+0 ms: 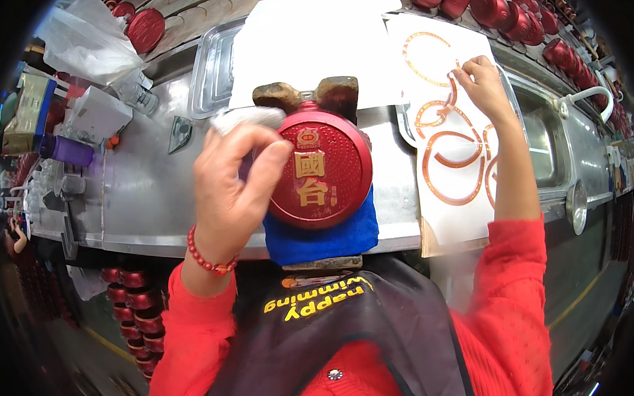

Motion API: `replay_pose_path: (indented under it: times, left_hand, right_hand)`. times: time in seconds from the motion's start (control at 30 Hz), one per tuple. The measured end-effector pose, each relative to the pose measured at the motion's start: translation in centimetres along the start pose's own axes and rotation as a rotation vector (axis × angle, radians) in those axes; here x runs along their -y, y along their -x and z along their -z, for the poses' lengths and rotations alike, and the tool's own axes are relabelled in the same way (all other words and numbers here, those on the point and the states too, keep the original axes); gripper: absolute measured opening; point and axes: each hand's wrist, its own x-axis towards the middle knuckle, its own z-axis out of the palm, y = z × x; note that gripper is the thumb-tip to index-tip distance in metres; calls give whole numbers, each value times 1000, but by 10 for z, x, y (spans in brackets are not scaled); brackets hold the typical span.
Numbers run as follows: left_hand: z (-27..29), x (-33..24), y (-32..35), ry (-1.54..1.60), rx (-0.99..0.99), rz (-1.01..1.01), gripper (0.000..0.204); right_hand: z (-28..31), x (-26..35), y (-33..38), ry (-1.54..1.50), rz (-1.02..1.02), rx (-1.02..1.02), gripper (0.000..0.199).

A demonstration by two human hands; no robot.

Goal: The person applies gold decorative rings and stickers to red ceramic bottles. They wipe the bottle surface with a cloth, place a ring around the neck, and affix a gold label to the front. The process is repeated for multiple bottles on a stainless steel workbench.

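Observation:
A round red bottle (pixel 343 174) with raised gold lettering lies face up on a blue cloth (pixel 354 235), its neck end between two worn wooden blocks (pixel 338 96). Beside its left edge, my left hand (pixel 233 180) has its fingers curled around a white cloth (pixel 244 118), slightly smeared by motion. At the right, my right hand (pixel 486 85) pinches the upper end of a curved red-and-gold decal strip (pixel 452 92). That strip hangs over a white sheet (pixel 440 221) bearing several similar curved decals (pixel 450 198). I cannot tell whether its lower end touches the sheet.
A larger white sheet (pixel 317 35) covers a clear plastic tray (pixel 211 69) behind the bottle. A metal sink (pixel 542 148) with a white faucet (pixel 596 97) stands right. Red bottles (pixel 495 9) line the back. A scraper blade (pixel 180 134) lies left, near a purple cup (pixel 68 150).

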Motion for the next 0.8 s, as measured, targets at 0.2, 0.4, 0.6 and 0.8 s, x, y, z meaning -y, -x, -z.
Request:
replay_pose_path:
  times: [0.2,0.4,0.6,0.8]
  left_hand:
    - [-63,-47,-46,12,-21,-504,30]
    - [-69,-68,-38,67,160,-477,20]
    - [-33,-55,-11,498,419,40,10]
    - [-9,-32,3,404,270,35,22]
  right_hand:
    - [91,98,71,-290,520,-10,22]
    - [123,154,114,-365,570,36,28]
    - [105,167,130,-560,514,125,31]
    - [68,184,124,-722,447,171,25]
